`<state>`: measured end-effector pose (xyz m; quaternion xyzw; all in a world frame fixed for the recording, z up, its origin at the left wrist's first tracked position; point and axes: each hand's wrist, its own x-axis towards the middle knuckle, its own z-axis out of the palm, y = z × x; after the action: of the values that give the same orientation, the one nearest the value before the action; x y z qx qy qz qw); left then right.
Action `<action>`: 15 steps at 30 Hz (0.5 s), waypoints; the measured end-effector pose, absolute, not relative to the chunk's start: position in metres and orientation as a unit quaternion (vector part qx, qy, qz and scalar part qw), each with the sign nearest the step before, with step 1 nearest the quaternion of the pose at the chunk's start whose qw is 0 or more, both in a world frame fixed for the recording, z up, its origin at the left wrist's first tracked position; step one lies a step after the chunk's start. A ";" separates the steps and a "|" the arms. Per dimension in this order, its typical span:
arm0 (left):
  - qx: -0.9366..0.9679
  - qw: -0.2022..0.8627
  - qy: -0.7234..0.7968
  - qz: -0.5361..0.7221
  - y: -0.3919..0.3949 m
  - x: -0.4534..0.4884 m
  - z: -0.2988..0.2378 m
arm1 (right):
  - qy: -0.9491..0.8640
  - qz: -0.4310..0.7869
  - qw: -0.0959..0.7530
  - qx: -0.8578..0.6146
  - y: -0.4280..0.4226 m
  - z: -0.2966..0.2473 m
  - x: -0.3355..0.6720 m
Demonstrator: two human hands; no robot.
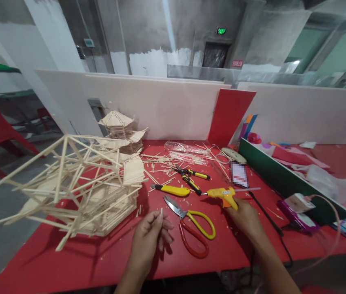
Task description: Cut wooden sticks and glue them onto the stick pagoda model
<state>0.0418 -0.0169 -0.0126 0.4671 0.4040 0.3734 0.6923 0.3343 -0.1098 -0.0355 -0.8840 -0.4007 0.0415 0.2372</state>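
Observation:
My left hand (150, 234) is closed in a pinch, and the tip of a short wooden stick (161, 211) pokes up between thumb and forefinger. The grip of a yellow hot glue gun (224, 195) is in my right hand (245, 216); its nozzle points left and a clear glue stick juts from its back. Between the hands lie scissors (183, 213) with one yellow and one red handle. Beyond them are a yellow utility knife (171, 190) and black-and-yellow pliers (188, 178). Left of my left hand stands a large wooden stick framework (99, 204).
A stick-built pagoda model (120, 126) stands at the back left. Loose sticks (188, 155) and scraps lie across the red table (124, 265). A phone (239, 174), a green board (283, 179), a purple power strip (297, 216) and a black cord (266, 214) are on the right.

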 end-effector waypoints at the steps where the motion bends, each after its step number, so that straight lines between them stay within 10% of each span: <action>1: 0.466 0.693 0.407 0.370 -0.018 0.043 -0.012 | -0.410 0.035 0.221 -0.884 -0.115 -0.036 0.335; 15: 0.468 0.676 0.425 0.378 -0.019 0.029 -0.012 | -0.630 0.086 0.073 -0.768 -0.083 0.003 0.214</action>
<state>0.0291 -0.0189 -0.0118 0.4683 0.4250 0.3779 0.6762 0.2135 -0.0834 0.0031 -0.7684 -0.6299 0.0864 0.0733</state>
